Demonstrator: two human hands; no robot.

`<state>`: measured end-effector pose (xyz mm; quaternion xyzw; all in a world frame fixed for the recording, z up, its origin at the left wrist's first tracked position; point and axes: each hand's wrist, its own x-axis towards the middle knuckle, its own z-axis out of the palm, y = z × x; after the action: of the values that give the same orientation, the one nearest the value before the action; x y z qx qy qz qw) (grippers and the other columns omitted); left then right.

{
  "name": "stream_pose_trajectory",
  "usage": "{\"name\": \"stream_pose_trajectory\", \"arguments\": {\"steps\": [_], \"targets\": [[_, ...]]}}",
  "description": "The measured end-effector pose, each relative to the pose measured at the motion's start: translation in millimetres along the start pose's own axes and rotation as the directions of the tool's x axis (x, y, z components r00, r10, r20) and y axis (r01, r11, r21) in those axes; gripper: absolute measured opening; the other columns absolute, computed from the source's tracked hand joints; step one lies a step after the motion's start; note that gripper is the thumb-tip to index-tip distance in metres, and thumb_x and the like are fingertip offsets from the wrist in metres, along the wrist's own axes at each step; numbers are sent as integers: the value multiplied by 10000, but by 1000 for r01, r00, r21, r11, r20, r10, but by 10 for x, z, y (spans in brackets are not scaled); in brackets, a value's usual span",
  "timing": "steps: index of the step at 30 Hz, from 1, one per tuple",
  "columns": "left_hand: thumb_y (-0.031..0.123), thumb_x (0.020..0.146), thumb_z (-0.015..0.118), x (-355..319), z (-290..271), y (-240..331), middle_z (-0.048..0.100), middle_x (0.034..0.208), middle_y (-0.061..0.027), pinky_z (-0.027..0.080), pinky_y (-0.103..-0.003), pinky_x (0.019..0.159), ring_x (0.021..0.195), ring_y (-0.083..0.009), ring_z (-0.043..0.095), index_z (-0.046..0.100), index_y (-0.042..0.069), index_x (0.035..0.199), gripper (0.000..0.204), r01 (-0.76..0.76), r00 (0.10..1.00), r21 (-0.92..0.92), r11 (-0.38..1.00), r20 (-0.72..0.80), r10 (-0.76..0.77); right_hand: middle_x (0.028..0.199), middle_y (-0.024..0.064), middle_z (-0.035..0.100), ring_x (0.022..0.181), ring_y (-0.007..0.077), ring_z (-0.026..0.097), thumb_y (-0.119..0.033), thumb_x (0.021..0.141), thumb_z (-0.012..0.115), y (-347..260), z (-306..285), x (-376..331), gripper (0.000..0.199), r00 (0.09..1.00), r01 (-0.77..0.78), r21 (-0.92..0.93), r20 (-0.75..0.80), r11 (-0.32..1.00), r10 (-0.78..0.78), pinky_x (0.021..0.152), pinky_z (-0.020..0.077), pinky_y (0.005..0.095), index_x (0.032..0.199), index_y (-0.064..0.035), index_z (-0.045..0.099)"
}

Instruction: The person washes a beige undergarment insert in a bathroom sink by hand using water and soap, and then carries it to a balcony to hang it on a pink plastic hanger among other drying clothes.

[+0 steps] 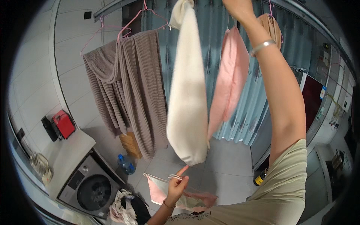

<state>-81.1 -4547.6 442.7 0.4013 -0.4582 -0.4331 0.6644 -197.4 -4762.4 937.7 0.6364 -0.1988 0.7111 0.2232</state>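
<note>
A long cream-white piece of soft cloth [187, 93] hangs in front of me, gathered at its upper end and rounded at the lower hem. My left hand [177, 188] is below it, index finger stretched up to the hem and the thumb apart; a thin white loop lies across the fingers. My right hand [238, 6] reaches up to the top edge, where its fingers are cut off. Just below that hand hangs a pink padded cloth [230, 71], with a tan cloth [272, 28] behind my wrist.
A grey-brown knit cloth [129, 78] drapes over pink hangers [131, 23] to the left. Beneath are a washing machine [93, 191], crumpled laundry [127, 206], a blue water jug [126, 165] and a pink-and-white fabric item [157, 189]. Blue curtains [240, 123] hang behind.
</note>
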Motion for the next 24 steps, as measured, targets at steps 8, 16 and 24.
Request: {"name": "stream_pose_trajectory", "arguments": {"steps": [8, 16, 24], "targets": [[49, 852, 515, -137, -822, 274, 406, 553, 47, 289, -179, 445, 498, -25, 363, 418, -13, 1256, 421, -35, 999, 32, 999, 6, 35, 1015, 208, 598, 968, 344, 571, -154, 742, 551, 427, 566, -188, 278, 713, -384, -527, 352, 758, 606, 808, 463, 368, 959, 7, 622], [48, 842, 532, -279, -1034, 262, 422, 547, 51, 275, -168, 449, 487, -24, 354, 430, -30, 1236, 415, -20, 998, 1, 1000, -60, 20, 854, 183, 630, 843, 321, 602, -195, 808, 463, 525, 462, -396, 247, 912, -392, -226, 34, 892, 410, 764, 452, 371, 827, -40, 655], [29, 834, 530, -395, -639, 231, 420, 559, 48, 278, -170, 456, 498, -28, 364, 415, -21, 1252, 436, 6, 1000, -39, 999, 10, -6, 865, 193, 625, 848, 338, 596, -164, 827, 456, 612, 4, -349, 219, 956, -293, -143, -33, 945, 291, 765, 449, 387, 854, -17, 615]]}}
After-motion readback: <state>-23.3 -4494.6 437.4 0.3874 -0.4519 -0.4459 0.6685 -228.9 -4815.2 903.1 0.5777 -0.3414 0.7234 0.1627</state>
